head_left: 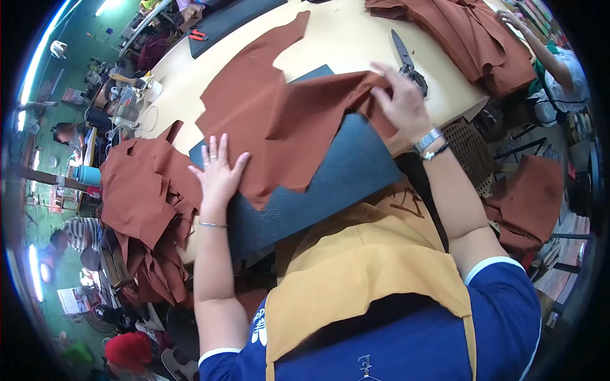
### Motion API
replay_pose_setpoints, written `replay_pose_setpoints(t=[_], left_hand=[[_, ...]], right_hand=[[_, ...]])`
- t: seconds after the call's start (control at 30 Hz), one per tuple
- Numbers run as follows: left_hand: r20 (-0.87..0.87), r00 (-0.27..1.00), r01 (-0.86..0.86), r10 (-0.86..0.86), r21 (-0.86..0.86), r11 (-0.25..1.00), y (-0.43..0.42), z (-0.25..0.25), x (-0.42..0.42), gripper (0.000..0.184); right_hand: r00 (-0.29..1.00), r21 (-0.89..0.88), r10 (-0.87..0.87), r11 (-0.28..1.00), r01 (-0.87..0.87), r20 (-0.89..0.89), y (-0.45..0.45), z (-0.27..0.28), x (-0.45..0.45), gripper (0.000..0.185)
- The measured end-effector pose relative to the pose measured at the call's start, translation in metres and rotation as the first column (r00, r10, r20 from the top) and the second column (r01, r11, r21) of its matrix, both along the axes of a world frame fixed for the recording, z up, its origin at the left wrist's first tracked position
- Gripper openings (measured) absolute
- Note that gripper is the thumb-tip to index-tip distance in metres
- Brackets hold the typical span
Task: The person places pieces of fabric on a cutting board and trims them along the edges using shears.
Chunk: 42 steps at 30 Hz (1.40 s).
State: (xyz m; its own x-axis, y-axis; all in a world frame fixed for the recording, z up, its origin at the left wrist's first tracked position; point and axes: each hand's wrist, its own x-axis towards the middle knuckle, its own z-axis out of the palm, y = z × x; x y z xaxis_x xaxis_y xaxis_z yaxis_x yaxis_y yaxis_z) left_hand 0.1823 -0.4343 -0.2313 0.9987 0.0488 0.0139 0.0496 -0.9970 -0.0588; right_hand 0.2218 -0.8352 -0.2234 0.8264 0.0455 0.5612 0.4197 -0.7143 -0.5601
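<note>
A large reddish-brown sheet (289,120) with jagged edges lies partly on a dark blue-grey board (318,197) and partly on the pale table (184,89). My left hand (220,170) rests with spread fingers at the sheet's left edge, a ring on one finger. At the sheet's right end, my right hand (401,105) has its thumb and fingers apart by a raised fold; whether it grips the material is unclear. Dark-handled scissors (404,57) lie open just beyond my right hand.
Brown pieces are heaped at the left (143,190) and the upper right (470,38). Red-handled pliers (198,35) lie on another dark board (222,25). A co-worker's arm (546,54) reaches in at the upper right. A woven stool (467,152) stands right of the table.
</note>
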Motion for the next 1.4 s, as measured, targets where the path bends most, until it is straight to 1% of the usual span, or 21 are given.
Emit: replay_pose_setpoints(t=[0.07, 0.13, 0.23, 0.33, 0.37, 0.47, 0.53, 0.6, 0.63, 0.73, 0.8, 0.87, 0.93, 1.0, 1.07, 1.1, 1.13, 1.2, 1.3, 1.33, 1.4], left_hand=[[-0.039, 0.999, 0.011, -0.007, 0.11, 0.994, 0.027, 0.008, 0.002, 0.078], [-0.09, 0.996, 0.008, 0.01, 0.2, 0.98, 0.053, 0.017, 0.0, 0.079], [-0.086, 0.996, -0.016, 0.037, 0.232, 0.973, 0.082, 0.025, -0.009, 0.08], [0.03, 0.996, 0.081, -0.085, 0.116, 0.99, 0.088, 0.021, -0.015, 0.081], [0.067, 0.989, 0.124, -0.128, 0.061, 0.99, 0.085, 0.017, -0.015, 0.088], [0.107, 0.907, 0.417, -0.407, -0.089, 0.905, 0.057, 0.024, -0.014, 0.098], [0.027, 0.856, 0.515, -0.516, -0.121, 0.848, 0.038, 0.023, -0.008, 0.103], [-0.093, 0.796, 0.575, -0.598, -0.19, 0.796, 0.022, 0.021, 0.001, 0.103], [-0.07, 0.808, 0.56, -0.584, -0.216, 0.8, 0.018, 0.018, 0.006, 0.1], [-0.006, 0.983, 0.18, -0.183, -0.166, 0.97, 0.01, -0.001, 0.03, 0.096], [0.0, 0.964, -0.261, 0.265, -0.18, 0.948, -0.004, -0.017, 0.05, 0.096], [-0.062, 0.958, -0.285, 0.281, -0.33, 0.9, -0.022, -0.015, 0.053, 0.094], [-0.148, 0.977, -0.185, 0.152, -0.239, 0.953, -0.045, -0.005, 0.035, 0.084], [-0.141, 0.989, -0.067, 0.051, -0.108, 0.992, -0.061, 0.011, 0.011, 0.081], [-0.179, 0.983, -0.039, 0.032, -0.04, 0.998, -0.065, 0.033, 0.002, 0.078], [-0.198, 0.98, -0.027, 0.025, -0.005, 1.0, -0.062, 0.037, -0.001, 0.077], [-0.112, 0.993, 0.016, -0.026, -0.093, 0.996, -0.053, 0.031, -0.001, 0.074], [0.125, 0.951, 0.294, -0.282, -0.099, 0.95, -0.032, 0.018, -0.002, 0.073], [0.049, 0.847, 0.532, -0.529, -0.091, 0.842, -0.021, 0.015, 0.003, 0.073], [0.029, 0.871, 0.491, -0.491, -0.126, 0.862, -0.024, 0.012, 0.004, 0.073], [-0.018, 0.91, 0.404, -0.415, -0.193, 0.894, -0.033, 0.005, 0.006, 0.073]], right_hand=[[0.985, -0.102, -0.171, 0.979, 0.174, 0.036, -0.023, 0.026, 0.004, 0.046], [0.914, -0.317, -0.283, 0.873, 0.371, 0.289, -0.057, 0.03, 0.02, 0.044], [0.848, -0.245, -0.332, 0.856, 0.455, 0.414, -0.089, 0.024, 0.023, 0.041], [0.92, -0.114, -0.264, 0.945, 0.307, 0.289, -0.082, 0.016, 0.011, 0.035], [0.949, -0.077, -0.226, 0.966, 0.248, 0.22, -0.075, 0.015, 0.004, 0.027], [0.997, 0.016, -0.051, 0.999, 0.052, -0.059, -0.037, 0.011, -0.01, 0.026], [0.989, -0.031, 0.144, 0.989, -0.143, 0.027, -0.004, 0.002, -0.022, 0.026], [0.966, -0.196, 0.252, 0.946, -0.257, -0.052, 0.027, 0.008, -0.045, 0.029], [0.944, -0.22, 0.327, 0.918, -0.33, -0.055, 0.039, 0.004, -0.053, 0.03], [0.885, -0.226, 0.444, 0.856, -0.464, -0.137, 0.067, -0.014, -0.07, 0.035], [0.906, -0.309, 0.408, 0.852, -0.422, -0.113, 0.069, -0.017, -0.071, 0.036], [0.931, -0.307, 0.349, 0.879, -0.364, -0.104, 0.066, -0.016, -0.067, 0.035], [0.963, -0.325, 0.251, 0.907, -0.269, -0.097, 0.051, -0.011, -0.061, 0.034], [0.989, -0.365, 0.127, 0.92, -0.146, -0.076, 0.023, -0.001, -0.048, 0.033], [0.998, -0.503, -0.06, 0.863, 0.044, -0.015, -0.018, -0.012, -0.024, 0.032], [0.98, -0.43, -0.186, 0.892, 0.136, -0.075, -0.034, -0.007, -0.02, 0.034], [0.942, -0.36, -0.304, 0.903, 0.237, -0.143, -0.048, 0.0, -0.016, 0.036], [0.9, -0.385, -0.352, 0.892, 0.239, -0.258, -0.084, -0.016, -0.004, 0.037], [0.837, -0.368, -0.386, 0.897, 0.243, -0.388, -0.095, -0.02, 0.005, 0.036], [0.818, -0.357, -0.389, 0.902, 0.243, -0.424, -0.096, -0.017, 0.006, 0.036], [0.852, -0.479, -0.433, 0.838, 0.261, -0.293, -0.087, -0.007, 0.009, 0.037]])
